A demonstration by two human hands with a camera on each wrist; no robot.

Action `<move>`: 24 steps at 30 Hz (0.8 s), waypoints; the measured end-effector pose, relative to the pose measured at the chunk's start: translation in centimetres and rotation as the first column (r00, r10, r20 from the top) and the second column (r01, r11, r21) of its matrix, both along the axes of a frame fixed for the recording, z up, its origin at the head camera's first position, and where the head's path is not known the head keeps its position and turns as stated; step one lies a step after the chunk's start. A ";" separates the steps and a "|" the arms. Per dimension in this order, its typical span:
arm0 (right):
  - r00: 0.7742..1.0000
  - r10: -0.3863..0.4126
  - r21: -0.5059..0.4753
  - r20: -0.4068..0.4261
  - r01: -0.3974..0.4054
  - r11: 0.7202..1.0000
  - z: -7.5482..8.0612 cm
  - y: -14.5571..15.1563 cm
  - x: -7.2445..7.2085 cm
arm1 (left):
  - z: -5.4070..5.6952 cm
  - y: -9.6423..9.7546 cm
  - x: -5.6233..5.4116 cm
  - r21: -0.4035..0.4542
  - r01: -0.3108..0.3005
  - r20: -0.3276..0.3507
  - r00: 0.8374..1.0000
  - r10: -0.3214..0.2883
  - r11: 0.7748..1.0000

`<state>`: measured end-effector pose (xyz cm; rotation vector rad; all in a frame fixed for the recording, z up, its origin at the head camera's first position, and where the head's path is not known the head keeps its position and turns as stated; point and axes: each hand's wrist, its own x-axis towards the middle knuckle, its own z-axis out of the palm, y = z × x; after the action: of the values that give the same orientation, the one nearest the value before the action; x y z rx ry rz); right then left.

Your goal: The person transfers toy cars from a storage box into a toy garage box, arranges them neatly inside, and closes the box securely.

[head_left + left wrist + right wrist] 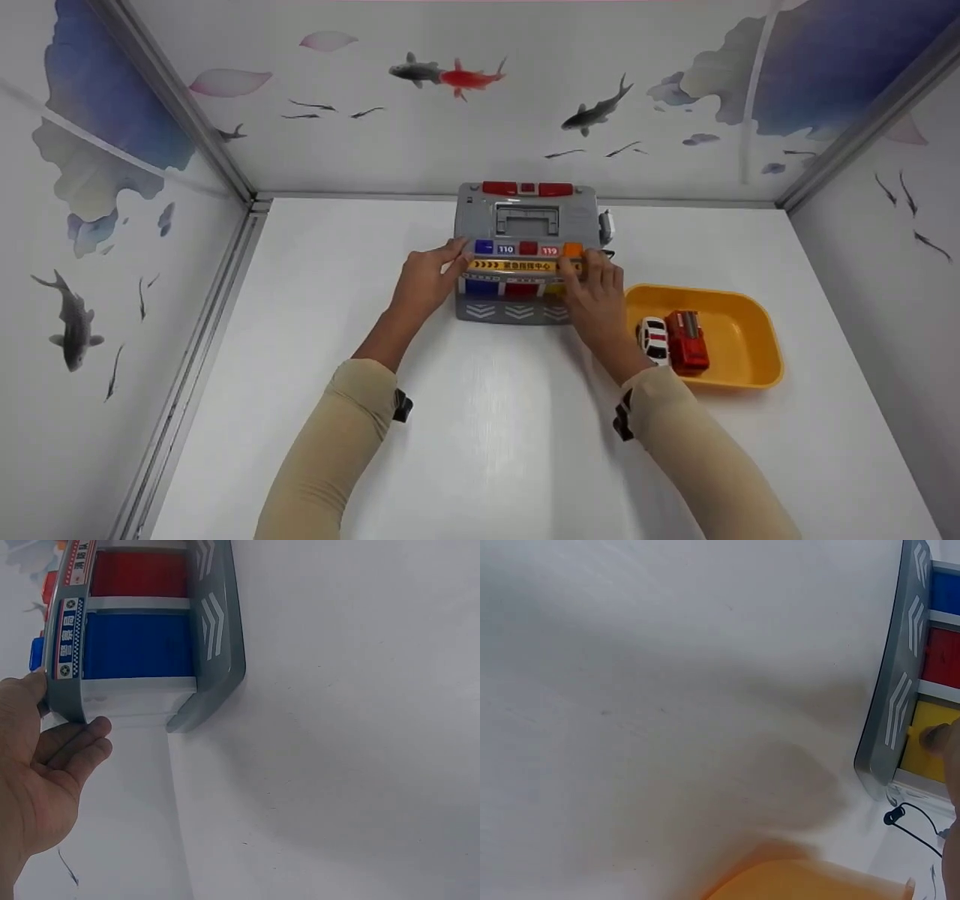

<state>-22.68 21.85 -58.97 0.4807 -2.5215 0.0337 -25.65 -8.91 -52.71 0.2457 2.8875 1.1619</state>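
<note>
At the table's (480, 450) back, a garage (517, 255) held from both sides

The garage stands with its doors facing the person. I'd judge the step to be gripping it to steady or shift it; the next move calls for even pressure at both corners. The right arm (697, 442) crosses the near left corner of a tray (750, 345). The left hand (429, 279) pinches the garage's upper left edge; the right hand (596, 300) is clamped on the upper right, a fingertip blocking the yellow door (930, 712). In the tray, a truck (688, 343) sits beside a car (654, 337).
</note>
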 end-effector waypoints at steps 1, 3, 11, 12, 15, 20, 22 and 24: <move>1.000 -0.004 0.002 0.019 0.004 1.000 0.1 0.0 0.1 | 0.0 0.0 0.0 0.002 0.001 0.001 1.000 -0.001 1.000; 0.998 -0.012 0.006 0.063 0.012 1.000 0.4 0.1 0.2 | -0.1 -0.1 0.0 0.008 0.004 0.001 1.000 -0.004 1.000; 0.970 0.032 -0.107 0.242 -0.006 0.994 1.9 0.3 1.0 | 0.0 -0.4 -0.1 0.060 0.004 0.028 1.000 -0.006 0.998; 0.965 0.039 -0.119 0.261 -0.008 0.993 2.1 0.4 1.0 | 0.0 -0.4 -0.2 0.069 0.003 0.039 0.999 -0.006 0.998; 0.950 0.066 -0.147 0.307 -0.021 0.989 2.8 0.7 1.4 | 0.3 -0.4 -0.2 0.078 0.001 0.066 0.998 -0.007 0.997; 0.934 0.123 -0.181 0.334 -0.064 0.981 4.2 1.2 1.8 | 0.6 -0.5 -0.3 0.073 0.006 0.077 0.997 -0.012 0.997; 0.932 0.139 -0.190 0.334 -0.078 0.979 4.8 1.3 1.9 | 0.7 -0.5 -0.4 0.066 0.007 0.071 0.997 -0.011 0.998; 0.933 0.147 -0.188 0.329 -0.087 0.978 5.2 1.4 1.9 | 0.9 -0.5 -0.6 0.059 0.005 0.067 0.998 -0.009 0.998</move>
<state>-20.78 23.23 -53.73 0.5983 -2.7906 0.4091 -26.21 -9.37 -51.83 0.2135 2.7956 1.2306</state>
